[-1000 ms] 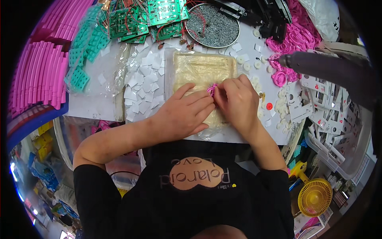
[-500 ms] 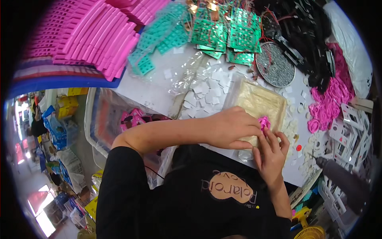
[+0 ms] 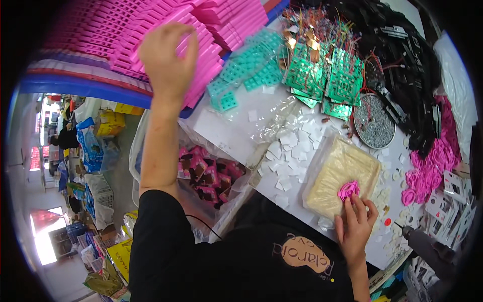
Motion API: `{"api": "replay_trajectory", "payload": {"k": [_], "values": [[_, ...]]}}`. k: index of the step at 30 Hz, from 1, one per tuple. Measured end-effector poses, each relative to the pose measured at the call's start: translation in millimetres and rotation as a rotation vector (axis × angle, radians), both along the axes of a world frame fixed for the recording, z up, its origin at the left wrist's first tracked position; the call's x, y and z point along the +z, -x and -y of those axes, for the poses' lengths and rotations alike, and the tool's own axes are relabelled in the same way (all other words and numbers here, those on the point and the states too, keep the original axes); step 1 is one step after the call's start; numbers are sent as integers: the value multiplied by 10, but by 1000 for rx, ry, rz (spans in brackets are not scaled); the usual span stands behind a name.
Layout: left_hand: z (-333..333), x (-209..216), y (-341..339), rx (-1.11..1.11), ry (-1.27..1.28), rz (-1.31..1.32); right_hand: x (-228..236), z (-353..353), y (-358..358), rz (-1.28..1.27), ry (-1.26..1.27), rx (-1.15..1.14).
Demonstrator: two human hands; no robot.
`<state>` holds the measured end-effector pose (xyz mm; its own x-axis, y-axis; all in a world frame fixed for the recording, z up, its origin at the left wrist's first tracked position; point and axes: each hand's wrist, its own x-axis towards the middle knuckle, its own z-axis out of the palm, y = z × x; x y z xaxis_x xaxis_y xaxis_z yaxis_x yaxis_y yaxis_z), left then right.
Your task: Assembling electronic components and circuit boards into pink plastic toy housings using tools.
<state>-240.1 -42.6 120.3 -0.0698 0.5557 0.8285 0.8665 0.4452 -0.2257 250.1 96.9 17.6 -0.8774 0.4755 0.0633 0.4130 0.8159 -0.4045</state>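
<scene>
Over the stack of pink slotted plastic parts [image 3: 201,55] at the upper left, my left hand [image 3: 168,63] is raised, its thumb apart from its curved fingers. I see nothing between them. My right hand [image 3: 356,229] rests by the front of a cream pad wrapped in clear plastic [image 3: 332,171]. Its fingers are stretched out and apart, with the tips touching the lower edge of a small pink looped piece [image 3: 348,190] that lies on the pad. This piece resembles the loops in the pink cord heap [image 3: 432,168] at the right.
Green circuit boards with wires [image 3: 327,75], a round tin of small metal pieces [image 3: 375,121] and black parts [image 3: 407,65] lie at the back. White squares [image 3: 289,156] are scattered left of the pad. A dark power screwdriver [image 3: 427,244] is at the right, a bin of pink pieces [image 3: 211,176] at the left.
My left hand has left the pink looped piece and swung up and left to the pink plastic stack. My right hand stays by the piece. The view has shifted to the left.
</scene>
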Motion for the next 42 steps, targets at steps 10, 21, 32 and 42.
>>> {"api": "replay_trajectory", "payload": {"k": [10,21,32,42], "values": [[385,700,753,428,307,611,-60,-18,-7,-76,40,0],[302,245,-24,298,188,178,165,12,66,-377,38,-22],[560,354,510,567,303,313,160,30,165,-445,188,79],[471,417,-174,307,-122,15,199,69,313,-529,256,140]]}}
